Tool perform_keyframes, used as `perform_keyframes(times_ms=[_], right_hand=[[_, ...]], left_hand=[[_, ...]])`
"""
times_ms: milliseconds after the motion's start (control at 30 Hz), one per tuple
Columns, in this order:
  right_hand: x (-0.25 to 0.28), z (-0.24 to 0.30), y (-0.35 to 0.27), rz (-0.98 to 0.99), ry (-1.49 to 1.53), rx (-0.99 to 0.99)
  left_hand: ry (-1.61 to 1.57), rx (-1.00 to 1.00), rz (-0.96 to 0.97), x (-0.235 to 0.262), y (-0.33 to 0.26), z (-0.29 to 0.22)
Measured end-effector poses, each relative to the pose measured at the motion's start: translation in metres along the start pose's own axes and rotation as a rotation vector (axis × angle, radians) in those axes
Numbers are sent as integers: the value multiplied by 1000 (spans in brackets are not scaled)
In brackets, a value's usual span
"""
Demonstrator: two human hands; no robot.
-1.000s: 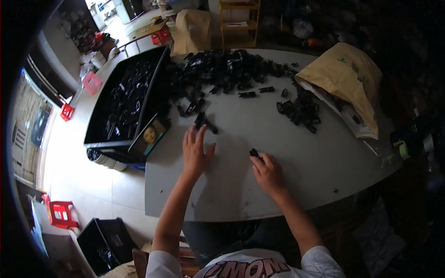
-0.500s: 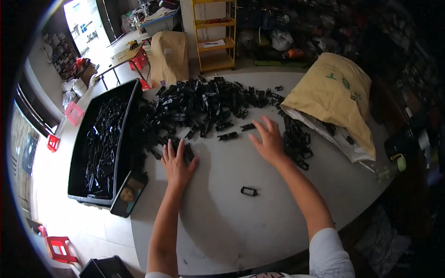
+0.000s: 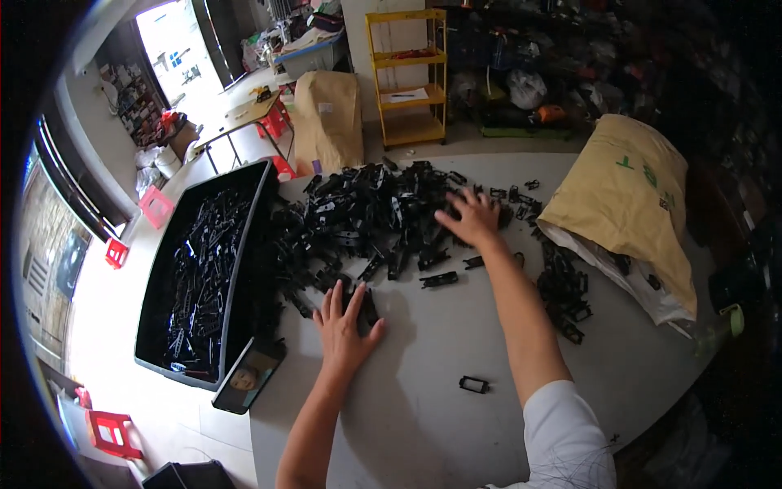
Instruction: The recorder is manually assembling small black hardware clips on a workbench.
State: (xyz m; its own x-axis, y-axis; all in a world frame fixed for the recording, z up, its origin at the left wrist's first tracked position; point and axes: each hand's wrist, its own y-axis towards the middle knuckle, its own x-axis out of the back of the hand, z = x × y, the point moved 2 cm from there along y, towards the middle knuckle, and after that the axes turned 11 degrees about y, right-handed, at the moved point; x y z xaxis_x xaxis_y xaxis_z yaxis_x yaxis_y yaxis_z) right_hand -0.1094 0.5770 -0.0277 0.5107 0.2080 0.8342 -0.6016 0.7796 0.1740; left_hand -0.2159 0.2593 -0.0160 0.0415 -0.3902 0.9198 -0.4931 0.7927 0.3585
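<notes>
A heap of small black plastic frames (image 3: 358,208) spreads over the far part of the grey table (image 3: 407,342). My left hand (image 3: 344,330) rests at the heap's near edge with its fingers spread, nothing visible in its grasp. Farther out, my right hand (image 3: 472,218) reaches over the heap's right side, its fingers apart and touching or just above the pieces. One black piece (image 3: 439,280) lies between my hands. A single rectangular frame (image 3: 473,384) lies apart, nearer to me.
At left stands a black bin (image 3: 236,301) of similar pieces, with a phone (image 3: 248,375) leaning on its near corner. A tan sack (image 3: 619,196) lies at the right, its mouth toward the pieces. Behind are a yellow shelf (image 3: 411,130) and another sack (image 3: 328,122).
My right hand has reached farther away, onto the heap. My left hand stays spread by the heap's near edge. The whole view has shifted, so things appear lower and farther right.
</notes>
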Motion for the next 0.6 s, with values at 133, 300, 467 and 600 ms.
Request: perform_keyframes(times_ms=[133, 300, 467, 600], right_hand=[[-1, 12, -40, 27, -75, 10], [-5, 50, -113, 7, -2, 66], [-4, 82, -189, 37, 14, 93], [-5, 100, -249, -20, 10, 115]], left_hand=[[19, -78, 126, 4, 0, -7], [-41, -252, 49, 8, -23, -20], [-73, -251, 48, 22, -72, -55], [-96, -175, 46, 33, -116, -61]])
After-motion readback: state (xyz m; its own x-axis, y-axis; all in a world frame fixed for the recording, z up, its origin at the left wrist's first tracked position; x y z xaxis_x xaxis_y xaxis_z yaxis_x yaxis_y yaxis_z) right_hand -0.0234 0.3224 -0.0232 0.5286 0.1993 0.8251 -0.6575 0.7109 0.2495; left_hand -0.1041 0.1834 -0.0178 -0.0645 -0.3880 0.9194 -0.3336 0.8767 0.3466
